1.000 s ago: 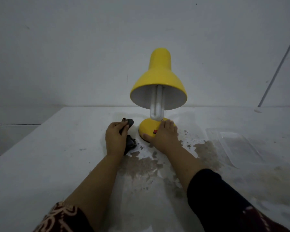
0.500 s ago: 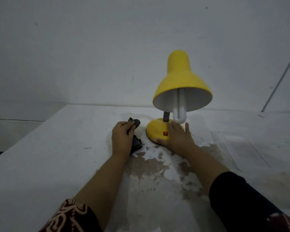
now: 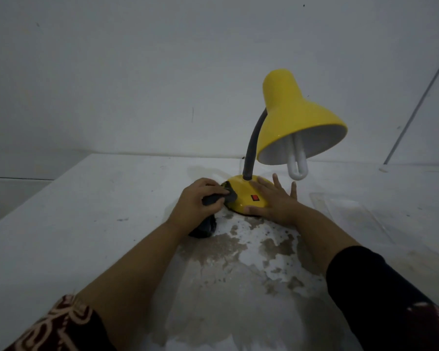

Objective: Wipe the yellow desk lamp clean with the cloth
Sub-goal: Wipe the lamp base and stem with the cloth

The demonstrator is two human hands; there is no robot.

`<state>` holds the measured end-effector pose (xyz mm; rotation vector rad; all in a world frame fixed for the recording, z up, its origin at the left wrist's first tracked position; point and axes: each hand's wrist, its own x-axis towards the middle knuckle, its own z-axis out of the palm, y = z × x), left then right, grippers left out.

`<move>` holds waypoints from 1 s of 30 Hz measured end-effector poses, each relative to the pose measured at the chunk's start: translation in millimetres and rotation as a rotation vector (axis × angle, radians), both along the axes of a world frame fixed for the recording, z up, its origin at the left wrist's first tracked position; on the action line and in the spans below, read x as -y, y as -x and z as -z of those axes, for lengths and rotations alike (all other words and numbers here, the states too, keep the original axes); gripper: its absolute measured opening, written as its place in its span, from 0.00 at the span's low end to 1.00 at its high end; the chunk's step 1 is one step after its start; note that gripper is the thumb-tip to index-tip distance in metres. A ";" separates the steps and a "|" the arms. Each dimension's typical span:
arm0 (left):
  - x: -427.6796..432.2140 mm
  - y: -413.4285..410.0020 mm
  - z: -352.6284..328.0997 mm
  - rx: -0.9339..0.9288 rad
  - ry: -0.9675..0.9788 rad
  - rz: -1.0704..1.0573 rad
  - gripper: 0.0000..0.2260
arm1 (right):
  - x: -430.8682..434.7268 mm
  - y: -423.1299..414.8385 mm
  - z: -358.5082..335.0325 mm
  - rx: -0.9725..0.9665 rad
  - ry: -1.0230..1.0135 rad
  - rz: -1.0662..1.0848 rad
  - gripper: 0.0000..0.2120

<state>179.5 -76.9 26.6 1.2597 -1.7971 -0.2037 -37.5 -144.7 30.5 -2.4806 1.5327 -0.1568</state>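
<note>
The yellow desk lamp (image 3: 297,117) stands on the white table, its shade turned to the right with a white bulb hanging out. A dark grey neck joins the shade to the round yellow base (image 3: 241,192), which has a red switch. My left hand (image 3: 197,202) grips a dark cloth (image 3: 228,196) and holds it against the left side of the base. Part of the cloth trails under my wrist. My right hand (image 3: 274,200) lies flat with spread fingers on the right side of the base.
The white table (image 3: 74,224) has a worn, stained patch in front of the lamp. A clear plastic tray (image 3: 360,214) lies to the right. A thin white rod (image 3: 416,110) leans against the wall at far right. The wall stands close behind.
The lamp has been turned so its shade now faces right. My left hand moved the cloth right onto the base. My right hand stays on the base.
</note>
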 end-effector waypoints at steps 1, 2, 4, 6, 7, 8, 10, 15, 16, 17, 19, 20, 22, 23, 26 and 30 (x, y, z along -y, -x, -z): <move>1.5 3.1 -2.0 0.067 -0.040 0.031 0.10 | -0.2 0.1 0.4 0.003 -0.001 0.001 0.40; 3.9 5.1 -4.1 0.121 -0.088 0.046 0.10 | 0.0 0.0 0.9 0.006 -0.002 0.004 0.40; 9.0 7.1 -8.5 0.181 -0.184 0.051 0.13 | -0.2 0.2 1.9 0.018 -0.002 0.007 0.40; 12.8 8.7 -10.9 0.191 -0.228 0.044 0.14 | 0.1 0.4 3.5 0.035 0.001 0.008 0.40; 13.8 9.6 -12.3 0.194 -0.232 0.040 0.13 | 0.5 0.5 3.8 0.043 0.003 0.007 0.40; 14.7 9.8 -13.1 0.208 -0.235 0.039 0.11 | 0.8 0.6 4.4 0.049 0.005 0.007 0.40; 17.3 8.0 -14.2 0.257 -0.259 0.032 0.09 | 1.7 0.7 4.8 0.056 0.001 0.010 0.40; 24.1 2.4 -14.1 0.300 -0.290 -0.143 0.10 | 2.2 1.0 5.8 0.059 -0.007 0.011 0.40; 25.5 0.9 -13.9 0.295 -0.289 -0.204 0.11 | 1.9 1.0 5.9 0.062 -0.008 0.012 0.40; 26.6 -0.4 -14.5 0.278 -0.285 -0.233 0.12 | 2.2 1.1 6.0 0.068 -0.009 0.012 0.40; 26.9 -2.1 -16.3 0.229 -0.277 -0.186 0.11 | 1.7 1.4 6.0 0.075 -0.012 0.010 0.40; 25.7 -2.5 -18.1 0.204 -0.273 -0.136 0.10 | 1.8 1.5 5.8 0.077 -0.010 0.010 0.39; 20.5 -1.7 -21.4 0.184 -0.293 -0.036 0.08 | 2.3 1.5 5.9 0.078 -0.006 0.009 0.39; 19.0 -0.9 -22.3 0.192 -0.314 -0.001 0.08 | 2.7 1.4 5.5 0.077 -0.006 0.008 0.39; 21.1 0.3 -20.7 0.237 -0.336 -0.007 0.07 | 2.2 1.4 5.6 0.073 -0.005 0.005 0.40; 26.3 4.2 -14.8 0.188 -0.292 -0.146 0.07 | 3.7 1.6 7.3 0.081 -0.002 0.002 0.39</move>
